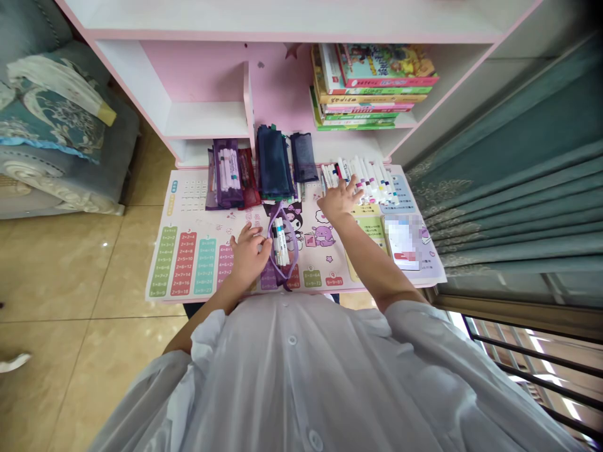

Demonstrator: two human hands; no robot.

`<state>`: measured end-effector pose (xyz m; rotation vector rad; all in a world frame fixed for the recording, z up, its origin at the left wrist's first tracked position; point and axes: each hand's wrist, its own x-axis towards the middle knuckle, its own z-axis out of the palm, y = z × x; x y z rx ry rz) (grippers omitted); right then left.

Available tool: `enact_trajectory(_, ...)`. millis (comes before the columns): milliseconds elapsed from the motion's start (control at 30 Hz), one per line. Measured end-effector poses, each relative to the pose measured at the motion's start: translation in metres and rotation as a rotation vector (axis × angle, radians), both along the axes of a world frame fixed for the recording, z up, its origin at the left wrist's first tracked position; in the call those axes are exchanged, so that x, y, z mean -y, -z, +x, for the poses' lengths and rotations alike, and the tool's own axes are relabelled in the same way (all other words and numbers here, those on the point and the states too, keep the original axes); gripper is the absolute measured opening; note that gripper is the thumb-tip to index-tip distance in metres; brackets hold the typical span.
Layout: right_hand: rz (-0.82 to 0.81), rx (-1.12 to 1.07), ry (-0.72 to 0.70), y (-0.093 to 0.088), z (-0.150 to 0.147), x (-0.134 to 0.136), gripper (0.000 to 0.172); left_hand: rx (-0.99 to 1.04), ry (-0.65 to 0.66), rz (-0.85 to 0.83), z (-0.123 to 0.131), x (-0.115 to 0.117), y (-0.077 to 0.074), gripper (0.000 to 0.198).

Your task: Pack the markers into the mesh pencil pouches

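A purple-edged pouch (295,251) lies unzipped at the middle of the desk, with several white markers (281,242) inside it. My left hand (247,254) rests just left of the pouch, fingers loosely spread and the thumb at its edge; nothing shows in its grasp. To the right, my right hand (340,199) reaches over the near left end of a spread of loose white markers (372,179) with coloured bands. Its fingers are apart, and I cannot tell whether the fingertips touch a marker.
Filled mesh pouches in purple (228,172), red (248,179) and dark blue (274,163) lie along the back, beside a smaller dark pouch (304,157). Stacked books (372,85) stand on the shelf. A phone (402,242) lies at right on the printed desk mat (325,267).
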<state>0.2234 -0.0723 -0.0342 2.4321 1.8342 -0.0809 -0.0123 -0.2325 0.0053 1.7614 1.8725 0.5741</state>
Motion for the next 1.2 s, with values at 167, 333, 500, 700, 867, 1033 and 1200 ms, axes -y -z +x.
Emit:
enact_trajectory(167, 0.004, -0.069, -0.037, -0.003, 0.001, 0.011, 0.046, 0.0, -0.003, 0.019, -0.001, 0.0, 0.003, 0.026)
enact_trajectory(333, 0.224, -0.22, -0.092, -0.013, 0.0, 0.048, 0.024, -0.001, -0.004, 0.018, -0.002, 0.0, 0.005, 0.026)
enact_trajectory(500, 0.407, -0.47, -0.209, -0.033, -0.015, 0.111, 0.019, -0.01, -0.004, 0.027, -0.001, 0.0, 0.004, 0.027)
enact_trajectory(700, 0.405, -0.607, -0.447, -0.036, -0.043, 0.167, 0.024, -0.015, -0.006, 0.03, 0.001, -0.001, 0.002, 0.026)
enact_trajectory(867, 0.273, -0.521, -0.456, -0.035, -0.063, 0.175, 0.02, -0.023, -0.004, 0.044, 0.002, -0.001, 0.002, 0.025)
enact_trajectory(1033, 0.155, -0.441, -0.482, -0.037, -0.078, 0.17, 0.016, -0.032, -0.007, 0.052, 0.001, 0.0, 0.005, 0.024)
enact_trajectory(1200, 0.125, -0.376, -0.494, -0.037, -0.083, 0.167, 0.02, -0.018, -0.006, 0.058, -0.001, 0.0, 0.007, 0.024)
